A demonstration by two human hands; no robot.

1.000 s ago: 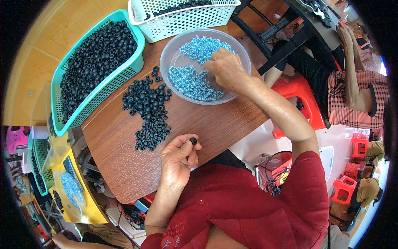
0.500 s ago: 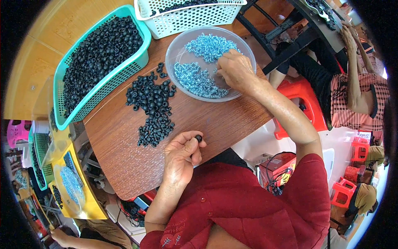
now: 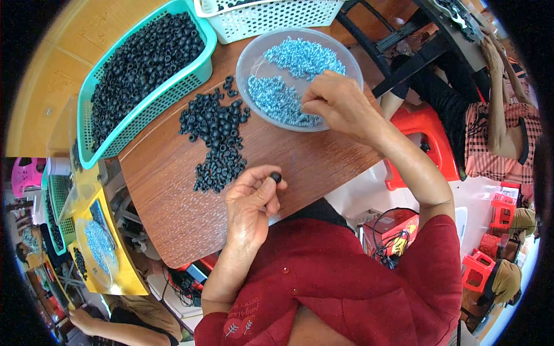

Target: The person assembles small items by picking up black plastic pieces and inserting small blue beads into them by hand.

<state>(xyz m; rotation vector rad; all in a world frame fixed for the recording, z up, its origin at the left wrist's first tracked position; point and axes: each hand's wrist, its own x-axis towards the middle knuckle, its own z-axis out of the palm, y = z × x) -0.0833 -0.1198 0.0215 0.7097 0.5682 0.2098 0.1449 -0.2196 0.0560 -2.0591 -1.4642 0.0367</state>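
Between the thumb and fingers of my left hand (image 3: 249,205) is a small round black plastic cap (image 3: 276,177), held over the table's near edge. My right hand (image 3: 340,106) is closed in a pinch above the right side of a clear round bowl (image 3: 244,92). Whatever its fingertips hold, if anything, is hidden. Inside the bowl lie two heaps of tiny shiny blue pieces (image 3: 274,99), too small to name. Left of the bowl, a loose pile of black caps (image 3: 213,124) lies on the brown wooden table (image 3: 173,225), with smaller black rings (image 3: 218,171) at its near end.
A turquoise basket (image 3: 151,102) full of black caps stands at the far left, beside a white perforated basket (image 3: 277,24). Red stools (image 3: 424,144) stand on the floor at the right. Other people sit nearby, one at a dark table and one beside a yellow board (image 3: 130,271).
My right hand has risen slightly from the blue pieces, its fingers now curled more tightly. My left hand keeps hold of the black cap. The whole view has shifted a little.
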